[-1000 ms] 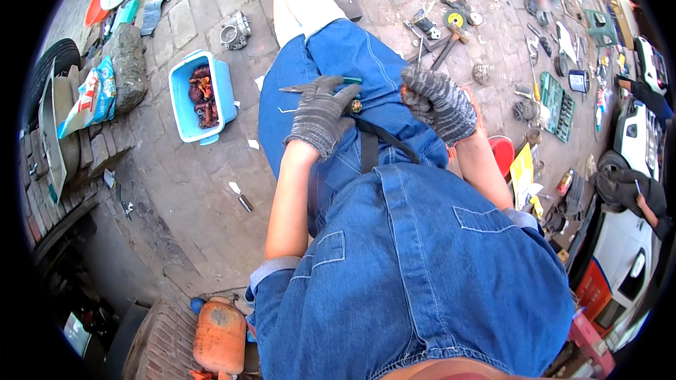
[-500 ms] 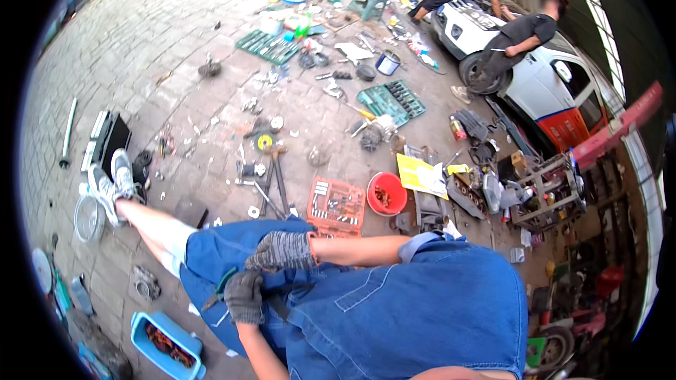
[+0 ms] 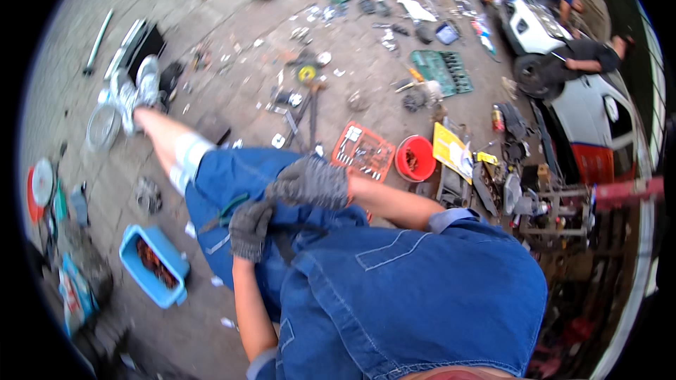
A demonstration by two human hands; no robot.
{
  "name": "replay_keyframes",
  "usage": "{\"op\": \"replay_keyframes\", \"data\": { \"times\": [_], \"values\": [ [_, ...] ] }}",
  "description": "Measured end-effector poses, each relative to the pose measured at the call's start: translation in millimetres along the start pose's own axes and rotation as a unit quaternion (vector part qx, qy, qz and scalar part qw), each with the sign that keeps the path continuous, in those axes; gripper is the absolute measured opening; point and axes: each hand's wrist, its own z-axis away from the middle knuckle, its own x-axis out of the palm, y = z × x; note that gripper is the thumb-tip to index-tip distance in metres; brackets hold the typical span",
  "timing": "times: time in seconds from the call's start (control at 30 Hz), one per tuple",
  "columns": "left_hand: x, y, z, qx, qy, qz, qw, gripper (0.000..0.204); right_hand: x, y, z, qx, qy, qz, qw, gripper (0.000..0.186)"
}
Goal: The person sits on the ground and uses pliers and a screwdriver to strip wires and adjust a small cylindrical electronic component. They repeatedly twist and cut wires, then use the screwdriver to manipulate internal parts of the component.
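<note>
- We see our left hand (image 3: 250, 229), in a grey knit glove, low and left of the frame's centre, resting on our blue denim lap (image 3: 232, 190).
- Its grip is curled together around the handles of a pair of green-handled pliers (image 3: 227, 212), which stick out toward the left across the thigh.
- Our right hand (image 3: 310, 183), also gloved, sits just above and to the right of the left one, near the frame's centre; its fingers are bent inward, but we cannot tell whether the grip is clamped on anything, since the palm faces away from us.
- The two hands are close together, almost touching, over a dark strap (image 3: 285, 243) that runs down the lap.
- On the paved floor (image 3: 232, 0), a blue tray (image 3: 151, 267) of rusty parts lies at lower left, beside our leg.
- An orange parts tray (image 3: 362, 153) and a red bucket (image 3: 415, 158) sit just right of centre, above our right forearm.
- Loose tools are scattered across the upper middle, and a white car (image 3: 577, 98) stands at upper right.
</note>
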Motion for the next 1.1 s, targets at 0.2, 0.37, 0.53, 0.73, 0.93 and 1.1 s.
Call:
{"op": "replay_keyframes", "data": {
  "times": [0.2,0.37,0.53,0.73,0.93,1.1],
  "values": [
    [-15,25,3,-0.12,-0.044,0.219,0.967,0.047,-19,1,4,0.071,0.066,-0.394,0.914,0.026],
    [-15,34,-6,-0.21,-0.076,0.356,0.907,0.049,-25,-20,5,0.07,0.139,-0.423,0.893,0.037],
    [-15,36,-17,-0.152,-0.008,0.221,0.963,0.044,-32,-22,5,0.028,0.147,-0.43,0.89,0.039],
    [-14,49,-32,-0.146,0.059,0.057,0.986,0.035,-27,-29,14,-0.022,0.141,-0.397,0.907,0.039],
    [-11,50,-37,-0.129,0.126,0.209,0.961,0.031,-21,-43,26,-0.107,0.094,-0.454,0.88,0.038],
    [-28,74,-40,-0.194,0.123,0.411,0.882,0.028,-38,-44,25,-0.14,-0.007,-0.536,0.833,0.041]
  ]
}}
